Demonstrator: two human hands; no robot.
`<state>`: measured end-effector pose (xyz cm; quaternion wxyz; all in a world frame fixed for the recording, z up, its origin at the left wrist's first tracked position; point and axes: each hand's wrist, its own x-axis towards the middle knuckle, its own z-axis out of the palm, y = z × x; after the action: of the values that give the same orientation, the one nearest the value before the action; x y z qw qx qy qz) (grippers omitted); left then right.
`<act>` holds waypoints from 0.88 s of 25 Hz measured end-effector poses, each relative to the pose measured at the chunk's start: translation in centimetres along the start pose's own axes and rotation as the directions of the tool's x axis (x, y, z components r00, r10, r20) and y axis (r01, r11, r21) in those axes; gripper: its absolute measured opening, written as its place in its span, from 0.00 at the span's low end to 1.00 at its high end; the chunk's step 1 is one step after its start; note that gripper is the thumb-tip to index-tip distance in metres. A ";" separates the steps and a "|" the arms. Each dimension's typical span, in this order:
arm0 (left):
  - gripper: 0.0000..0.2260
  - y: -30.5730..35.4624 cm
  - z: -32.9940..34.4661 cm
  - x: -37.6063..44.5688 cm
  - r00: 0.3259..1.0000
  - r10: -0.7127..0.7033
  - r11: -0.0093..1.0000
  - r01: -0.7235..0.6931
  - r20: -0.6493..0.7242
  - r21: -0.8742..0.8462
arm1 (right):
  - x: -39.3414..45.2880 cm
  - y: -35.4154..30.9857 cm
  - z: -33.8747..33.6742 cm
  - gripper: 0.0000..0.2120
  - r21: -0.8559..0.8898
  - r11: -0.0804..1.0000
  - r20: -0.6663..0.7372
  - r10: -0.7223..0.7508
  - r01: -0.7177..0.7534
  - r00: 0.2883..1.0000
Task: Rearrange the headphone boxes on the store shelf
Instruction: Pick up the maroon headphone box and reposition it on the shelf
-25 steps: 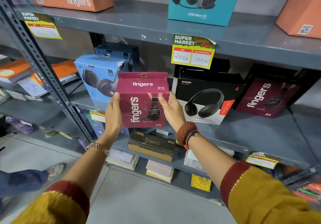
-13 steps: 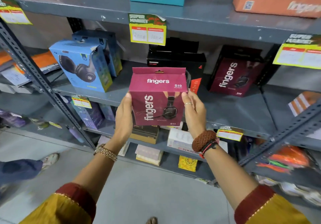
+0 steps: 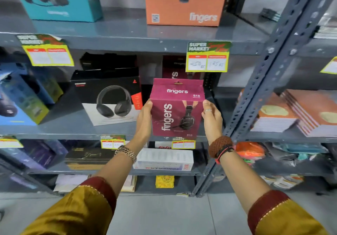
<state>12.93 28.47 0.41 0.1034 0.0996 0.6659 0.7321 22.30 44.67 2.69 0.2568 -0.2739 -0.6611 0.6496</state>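
Gripping the magenta box [image 3: 176, 110] upright, the left hand [image 3: 145, 120] and right hand [image 3: 212, 120] press its sides; fingers [image 3: 207, 105] together, black box [image 3: 107, 96] left of them.

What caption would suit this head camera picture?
Both hands, left hand and right hand, hold a maroon headphone box upright at the middle shelf.
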 end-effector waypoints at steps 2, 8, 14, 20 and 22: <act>0.13 -0.5 2.3 1.5 1.000 -0.028 1.000 0.028 0.005 -0.001 | 2.3 0.2 -1.1 0.10 0.036 0.999 -0.007 0.018 -0.018 1.000; 0.13 -0.8 4.6 4.8 0.995 -0.086 0.995 0.084 -0.041 -0.048 | 6.8 0.5 -1.2 0.18 0.082 0.993 0.018 0.081 -0.083 0.997; 0.22 -1.5 4.8 5.4 0.992 -0.102 0.991 0.096 -0.068 -0.091 | 7.6 1.0 -1.0 0.14 0.148 0.987 0.027 0.061 -0.065 0.998; 0.21 -1.2 4.5 5.1 0.993 -0.110 0.991 0.107 -0.035 -0.083 | 7.5 1.2 -1.1 0.14 0.145 0.988 0.039 0.038 -0.043 0.999; 0.20 -1.1 4.3 5.0 0.994 -0.109 0.991 0.107 -0.024 -0.078 | 7.4 1.2 -1.0 0.13 0.138 0.990 0.032 0.037 -0.041 0.999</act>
<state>9.42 34.12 -0.21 0.1374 0.0490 0.6430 0.7519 17.73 50.56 1.37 0.2527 -0.2586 -0.6126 0.7028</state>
